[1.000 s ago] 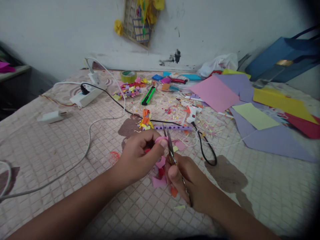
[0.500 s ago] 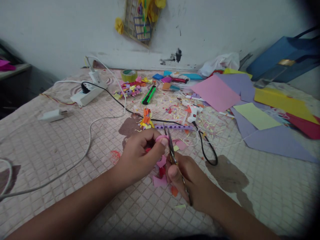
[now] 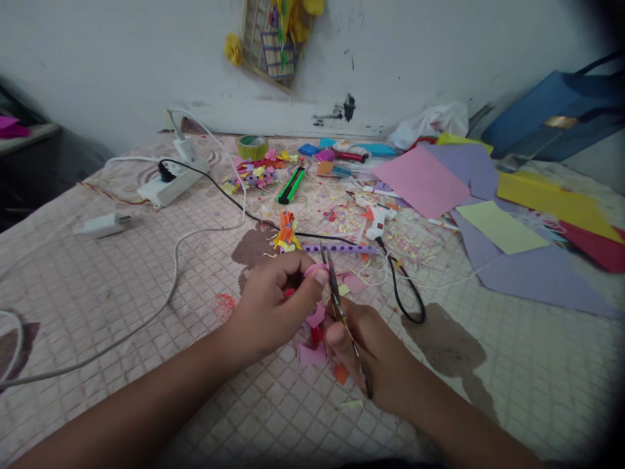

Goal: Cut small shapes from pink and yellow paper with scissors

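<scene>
Between the thumb and fingers of my left hand (image 3: 273, 306) is a small piece of pink paper (image 3: 317, 268), partly hidden by the fingers. My right hand (image 3: 368, 345) is closed round the handles of a pair of scissors (image 3: 334, 280). Their blades point away from me, slightly parted, right at the edge of the pink paper. Below and between my hands lie pink and red paper scraps (image 3: 312, 354) and an orange scrap (image 3: 340, 373). Just beyond my hands is a purple spotted stick (image 3: 342, 249) with orange and yellow paper pieces (image 3: 287, 234) at its left end.
A white glue gun (image 3: 378, 220) with a black cord stands beyond the stick. Further back lie a green cutter (image 3: 291, 185) and a tape roll (image 3: 252, 147). Coloured paper sheets (image 3: 422, 179) spread at right. A power strip (image 3: 173, 184) and cables lie at left.
The handles of the scissors have shifted slightly in my right hand, with its thumb a little to the left. My left hand and the pink paper look still.
</scene>
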A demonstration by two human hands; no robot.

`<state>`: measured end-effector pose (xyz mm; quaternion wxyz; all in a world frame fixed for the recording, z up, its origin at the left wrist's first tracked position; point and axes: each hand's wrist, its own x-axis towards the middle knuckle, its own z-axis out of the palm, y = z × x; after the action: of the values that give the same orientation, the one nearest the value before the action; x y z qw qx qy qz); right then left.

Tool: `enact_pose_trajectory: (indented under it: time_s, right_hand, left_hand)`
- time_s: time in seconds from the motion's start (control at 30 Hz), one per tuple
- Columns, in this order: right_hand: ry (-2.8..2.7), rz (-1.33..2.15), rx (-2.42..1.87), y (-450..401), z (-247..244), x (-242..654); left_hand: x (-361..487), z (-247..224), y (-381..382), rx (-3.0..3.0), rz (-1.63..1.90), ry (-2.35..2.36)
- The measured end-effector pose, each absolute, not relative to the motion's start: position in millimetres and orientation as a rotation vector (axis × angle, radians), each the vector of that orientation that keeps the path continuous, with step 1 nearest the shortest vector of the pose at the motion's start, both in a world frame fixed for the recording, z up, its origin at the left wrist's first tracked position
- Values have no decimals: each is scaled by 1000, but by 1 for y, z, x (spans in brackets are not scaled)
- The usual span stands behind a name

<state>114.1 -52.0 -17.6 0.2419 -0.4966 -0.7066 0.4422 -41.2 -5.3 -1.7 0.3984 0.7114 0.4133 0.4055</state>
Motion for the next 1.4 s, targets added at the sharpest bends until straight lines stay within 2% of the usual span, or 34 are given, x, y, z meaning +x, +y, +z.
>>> enact_pose_trajectory:
  time_s: [0.67,1.1,1.4]
  right_hand:
    - [-1902,1291,-1355,-51,-19,113]
    - [-2013,1140,-1358,-57,-10,116]
    - [-1962,1223,-1284,-59,-8,113]
  left_hand:
    - [-42,-2,-5,1817,1040,1033]
    - [-50,10,5,1871,872,929]
    - [-55,11,9,1857,808,835]
